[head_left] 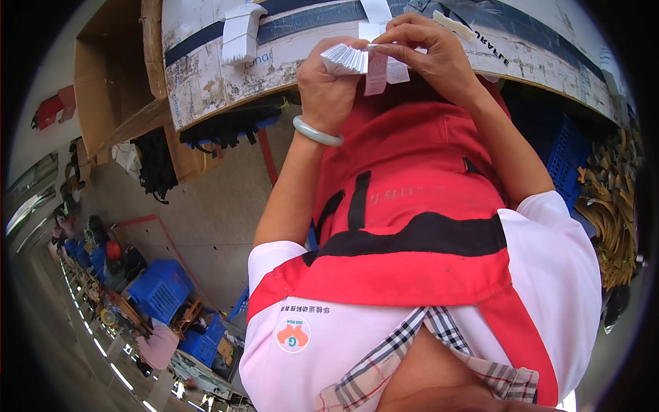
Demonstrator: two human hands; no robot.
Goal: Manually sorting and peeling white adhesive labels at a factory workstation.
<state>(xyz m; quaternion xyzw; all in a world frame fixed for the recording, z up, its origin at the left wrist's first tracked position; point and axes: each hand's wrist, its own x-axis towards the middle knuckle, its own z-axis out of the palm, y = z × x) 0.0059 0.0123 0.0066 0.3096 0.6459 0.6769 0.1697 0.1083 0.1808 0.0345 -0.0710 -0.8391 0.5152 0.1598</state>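
My left hand [322, 93], with a pale bangle at its wrist, is closed around a fanned stack of white labels [345, 60]. Thumb and forefinger of my right hand [429, 56] pinch at the top of a thin pinkish label [376, 73], right beside the stack. Another small white label [397, 71] hangs just under the right fingers. Both hands are over the near edge of the worktable, above my red apron. A second bundle of white labels [240, 34] stands on the table to the left, and a white strip [375, 15] lies beyond my hands.
The worn worktable [199, 93] carries dark tape bands and a white rolled piece [454, 26] at right. An open cardboard box [113, 89] stands left of it. Blue crates [567, 154] and a pile of brown strips [609, 213] are at right. Another person [159, 343] is far off at lower left.
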